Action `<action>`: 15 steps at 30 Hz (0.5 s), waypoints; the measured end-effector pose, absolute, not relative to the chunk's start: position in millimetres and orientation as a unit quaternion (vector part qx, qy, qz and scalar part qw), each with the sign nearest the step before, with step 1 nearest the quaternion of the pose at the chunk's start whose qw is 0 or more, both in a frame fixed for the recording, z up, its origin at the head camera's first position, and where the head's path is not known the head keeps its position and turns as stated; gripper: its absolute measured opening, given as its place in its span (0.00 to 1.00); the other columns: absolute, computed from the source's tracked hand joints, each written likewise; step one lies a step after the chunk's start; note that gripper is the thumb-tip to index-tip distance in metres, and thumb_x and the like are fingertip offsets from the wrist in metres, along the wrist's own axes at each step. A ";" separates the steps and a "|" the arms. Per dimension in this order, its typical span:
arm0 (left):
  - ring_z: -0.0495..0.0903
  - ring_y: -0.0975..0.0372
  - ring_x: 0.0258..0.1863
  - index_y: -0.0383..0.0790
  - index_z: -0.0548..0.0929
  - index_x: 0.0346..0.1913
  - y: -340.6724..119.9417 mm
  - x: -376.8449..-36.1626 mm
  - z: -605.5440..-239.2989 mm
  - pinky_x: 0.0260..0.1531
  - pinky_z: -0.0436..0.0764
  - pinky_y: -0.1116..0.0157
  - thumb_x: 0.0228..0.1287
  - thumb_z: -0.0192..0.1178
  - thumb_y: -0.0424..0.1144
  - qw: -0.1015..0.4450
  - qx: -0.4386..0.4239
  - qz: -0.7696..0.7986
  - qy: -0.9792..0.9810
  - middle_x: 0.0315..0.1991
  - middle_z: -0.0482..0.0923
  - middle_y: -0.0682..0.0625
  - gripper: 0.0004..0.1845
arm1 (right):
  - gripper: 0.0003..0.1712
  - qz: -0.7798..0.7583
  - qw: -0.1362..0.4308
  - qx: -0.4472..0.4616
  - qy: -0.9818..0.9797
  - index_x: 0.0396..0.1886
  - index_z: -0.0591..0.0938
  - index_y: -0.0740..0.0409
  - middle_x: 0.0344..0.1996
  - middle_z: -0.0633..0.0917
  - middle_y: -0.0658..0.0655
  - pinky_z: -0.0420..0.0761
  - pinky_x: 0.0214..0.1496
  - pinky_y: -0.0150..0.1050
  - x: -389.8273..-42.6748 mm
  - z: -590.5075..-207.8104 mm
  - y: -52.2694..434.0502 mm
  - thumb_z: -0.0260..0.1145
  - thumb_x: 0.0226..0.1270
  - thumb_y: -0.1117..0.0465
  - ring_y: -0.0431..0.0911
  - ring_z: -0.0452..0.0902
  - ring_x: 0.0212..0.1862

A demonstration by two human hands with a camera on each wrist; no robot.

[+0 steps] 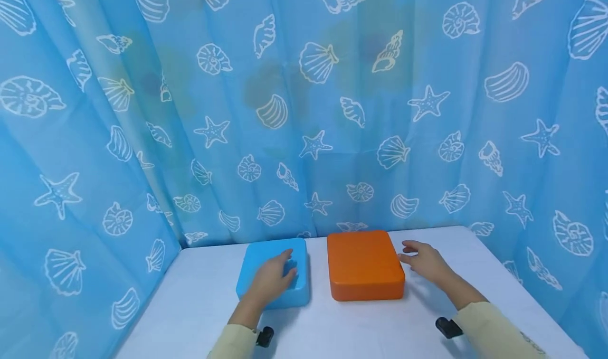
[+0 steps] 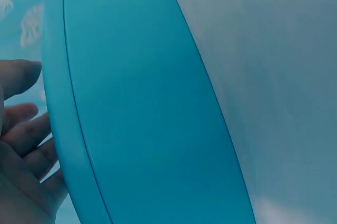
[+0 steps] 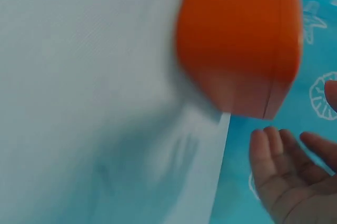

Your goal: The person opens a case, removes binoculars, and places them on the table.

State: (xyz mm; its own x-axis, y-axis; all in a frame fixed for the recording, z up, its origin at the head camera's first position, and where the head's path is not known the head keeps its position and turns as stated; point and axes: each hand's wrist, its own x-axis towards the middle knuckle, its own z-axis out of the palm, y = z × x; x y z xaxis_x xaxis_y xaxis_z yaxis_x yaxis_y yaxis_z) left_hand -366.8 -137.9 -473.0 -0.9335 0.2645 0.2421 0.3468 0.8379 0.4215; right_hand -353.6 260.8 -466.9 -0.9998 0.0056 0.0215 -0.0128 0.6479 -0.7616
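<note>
While the open left hand (image 1: 272, 279) rests on the blue box (image 1: 256, 264), the open right hand (image 1: 425, 261) hovers beside the orange box (image 1: 363, 264).

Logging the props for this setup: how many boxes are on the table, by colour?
Blue box: 1, under the left hand
Orange box: 1, beside the right hand
Total: 2 boxes on the white table

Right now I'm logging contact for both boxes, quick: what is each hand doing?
Left hand: open, fingers resting on top of the blue box, no grip.
Right hand: open, beside the orange box; contact cannot be told.
</note>
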 end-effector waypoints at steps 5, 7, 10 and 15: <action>0.75 0.54 0.59 0.46 0.63 0.73 -96.8 -376.0 -464.3 0.53 0.77 0.51 0.69 0.60 0.49 0.039 -0.184 -0.316 -0.930 0.61 0.76 0.50 0.33 | 0.42 0.546 -0.059 -0.064 -0.833 0.71 0.57 0.72 0.65 0.65 0.74 0.74 0.59 0.53 -369.5 -460.7 262.4 0.59 0.72 0.47 0.65 0.67 0.62; 0.75 0.54 0.58 0.47 0.62 0.74 -84.3 -377.7 -460.2 0.52 0.78 0.51 0.68 0.61 0.49 -0.004 -0.180 -0.358 -0.916 0.62 0.75 0.50 0.35 | 0.45 0.567 -0.083 -0.080 -0.815 0.72 0.54 0.72 0.66 0.63 0.75 0.72 0.61 0.54 -374.5 -458.5 260.5 0.60 0.71 0.47 0.66 0.65 0.63; 0.73 0.51 0.60 0.47 0.60 0.75 -69.9 -379.1 -455.4 0.53 0.77 0.48 0.65 0.64 0.51 -0.084 -0.169 -0.392 -0.900 0.65 0.71 0.48 0.39 | 0.44 0.583 -0.104 -0.091 -0.800 0.72 0.54 0.71 0.66 0.63 0.73 0.71 0.61 0.55 -381.4 -456.7 256.1 0.60 0.71 0.48 0.66 0.65 0.63; 0.72 0.48 0.60 0.43 0.56 0.76 -52.6 -384.7 -453.4 0.55 0.74 0.45 0.63 0.66 0.49 -0.161 -0.134 -0.451 -0.868 0.69 0.65 0.44 0.44 | 0.41 0.623 -0.113 -0.113 -0.766 0.73 0.56 0.69 0.67 0.64 0.72 0.73 0.61 0.51 -389.5 -454.7 250.6 0.58 0.73 0.48 0.64 0.65 0.64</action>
